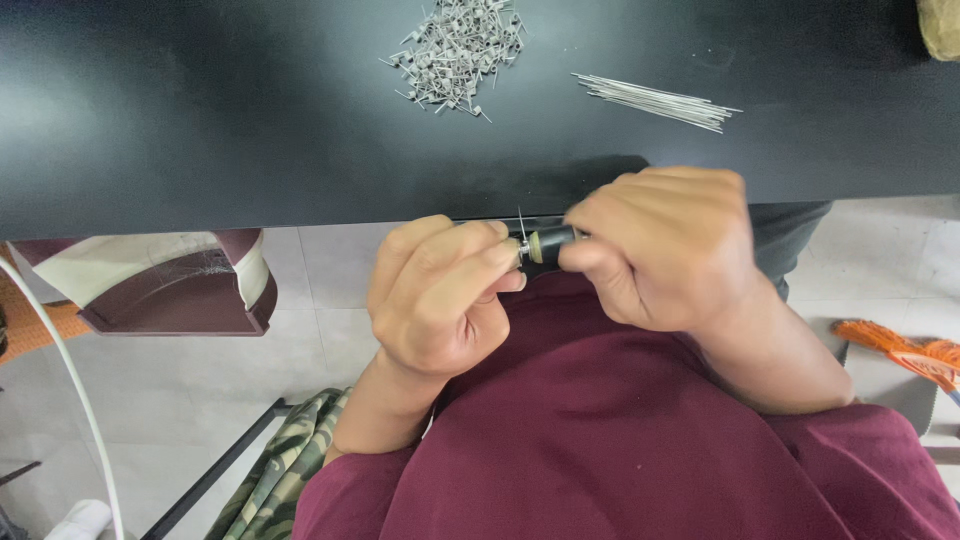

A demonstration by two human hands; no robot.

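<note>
Coiling tool [553, 243]: my right hand [665, 250] is gripping it, left hand [440, 295] pinching its wire [521, 224]; slackening risks uneven winding.

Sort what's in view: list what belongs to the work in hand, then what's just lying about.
In use: left hand, right hand, small black tool, thin wire, pile of wound wire pieces, bundle of straight wires.

Lying about: orange brush, camouflage cloth, maroon-and-cream object.

The right hand [665, 250] swallows most of the small dark tool [552, 243]; the wire [521, 224] pinched at the left hand's fingertips [500, 252] is too fine to make out.
</note>
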